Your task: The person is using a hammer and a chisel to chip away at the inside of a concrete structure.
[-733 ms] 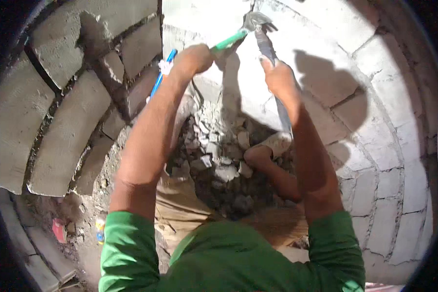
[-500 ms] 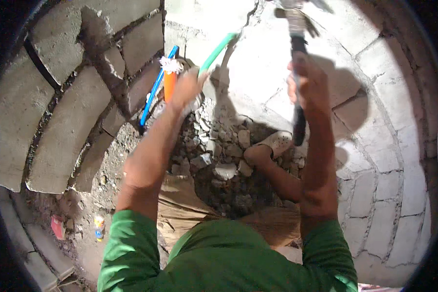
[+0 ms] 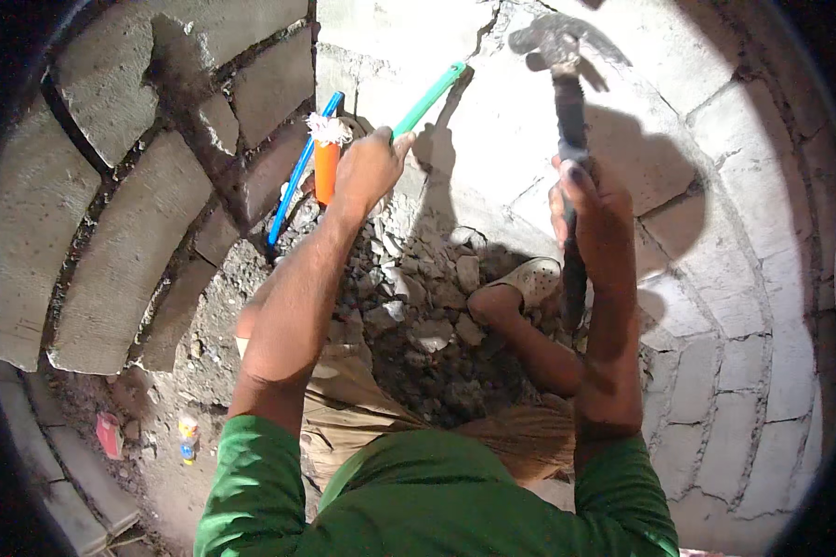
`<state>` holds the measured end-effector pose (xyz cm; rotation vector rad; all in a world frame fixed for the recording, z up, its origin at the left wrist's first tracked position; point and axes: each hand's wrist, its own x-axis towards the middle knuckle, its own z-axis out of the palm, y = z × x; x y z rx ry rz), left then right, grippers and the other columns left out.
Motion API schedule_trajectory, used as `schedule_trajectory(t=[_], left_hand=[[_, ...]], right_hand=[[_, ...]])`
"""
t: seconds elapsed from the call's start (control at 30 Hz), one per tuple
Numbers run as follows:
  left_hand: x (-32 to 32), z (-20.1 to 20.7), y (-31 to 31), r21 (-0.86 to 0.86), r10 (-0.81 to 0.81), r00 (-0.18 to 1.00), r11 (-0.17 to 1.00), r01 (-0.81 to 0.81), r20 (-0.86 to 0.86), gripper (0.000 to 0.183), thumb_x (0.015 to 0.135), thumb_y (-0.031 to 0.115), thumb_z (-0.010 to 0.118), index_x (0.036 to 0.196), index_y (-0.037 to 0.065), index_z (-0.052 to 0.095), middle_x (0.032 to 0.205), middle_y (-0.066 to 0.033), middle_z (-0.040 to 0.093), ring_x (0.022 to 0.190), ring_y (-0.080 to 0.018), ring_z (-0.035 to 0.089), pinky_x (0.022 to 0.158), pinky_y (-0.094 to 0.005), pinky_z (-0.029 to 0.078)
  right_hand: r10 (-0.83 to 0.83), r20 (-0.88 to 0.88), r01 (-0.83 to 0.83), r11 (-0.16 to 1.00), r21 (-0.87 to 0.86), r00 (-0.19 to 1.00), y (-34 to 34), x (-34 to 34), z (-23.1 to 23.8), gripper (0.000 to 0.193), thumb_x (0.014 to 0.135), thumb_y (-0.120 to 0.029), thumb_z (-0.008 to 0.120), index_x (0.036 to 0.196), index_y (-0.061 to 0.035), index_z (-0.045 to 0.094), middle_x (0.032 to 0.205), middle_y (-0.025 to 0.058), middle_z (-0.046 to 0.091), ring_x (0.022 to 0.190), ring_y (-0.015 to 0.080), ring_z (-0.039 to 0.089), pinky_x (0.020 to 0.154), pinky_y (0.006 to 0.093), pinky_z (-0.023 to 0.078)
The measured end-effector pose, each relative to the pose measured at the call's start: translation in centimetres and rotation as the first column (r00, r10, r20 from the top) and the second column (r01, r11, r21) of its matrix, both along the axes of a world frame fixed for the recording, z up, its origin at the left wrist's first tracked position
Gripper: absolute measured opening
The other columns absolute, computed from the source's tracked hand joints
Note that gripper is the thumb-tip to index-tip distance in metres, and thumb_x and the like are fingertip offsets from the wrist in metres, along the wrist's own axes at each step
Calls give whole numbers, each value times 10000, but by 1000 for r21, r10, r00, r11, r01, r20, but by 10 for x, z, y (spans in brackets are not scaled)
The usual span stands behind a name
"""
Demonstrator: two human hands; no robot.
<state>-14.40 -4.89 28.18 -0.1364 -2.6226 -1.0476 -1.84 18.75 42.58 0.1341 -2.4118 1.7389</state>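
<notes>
My left hand is closed around a slim green rod, whose far end tilts up and right against the pale wall. Just left of that hand stands an orange tube with a frayed white top, and beside it leans a blue rod with a dark lower tip. In my right hand is a claw hammer, gripped by its dark handle, head upward in front of the wall. The rod's end under my left fingers is hidden.
Broken masonry rubble lies between my legs, by my foot in a pale clog. Cracked block walls curve around both sides. At lower left lie a red scrap and a small bottle-like item with a blue part.
The hammer and my right hand have come down a little, and the whole hammer head now shows. My left hand and the green rod have shifted slightly right.
</notes>
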Motion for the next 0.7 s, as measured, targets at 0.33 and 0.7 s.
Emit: schedule_trajectory(t=[0.33, 0.7], left_hand=[[-15, 40, 0, -103, -84, 993, 990, 93, 87, 527, 995, 463, 478, 944, -33, 647, 846, -293, 665, 857, -469, 654, 769, -553, 489], [-12, 85, 7, -257, -89, 986, 958, 123, 141, 443, 969, 406, 514, 993, 0, 692, 929, -238, 700, 896, -406, 682, 804, -503, 520]], right_hand=[[-140, -263, 191, 965, 177, 954, -4, -8, 39, 362, 963, -376, 579, 957, -14, 580, 681, 31, 570, 519, 105, 527, 463, 277, 411], [-59, -450, 333, 758, 561, 891, -9, -106, -41, 312, 980, -306, 587, 1057, -7, 631, 701, 44, 578, 566, 127, 554, 487, 312, 445]])
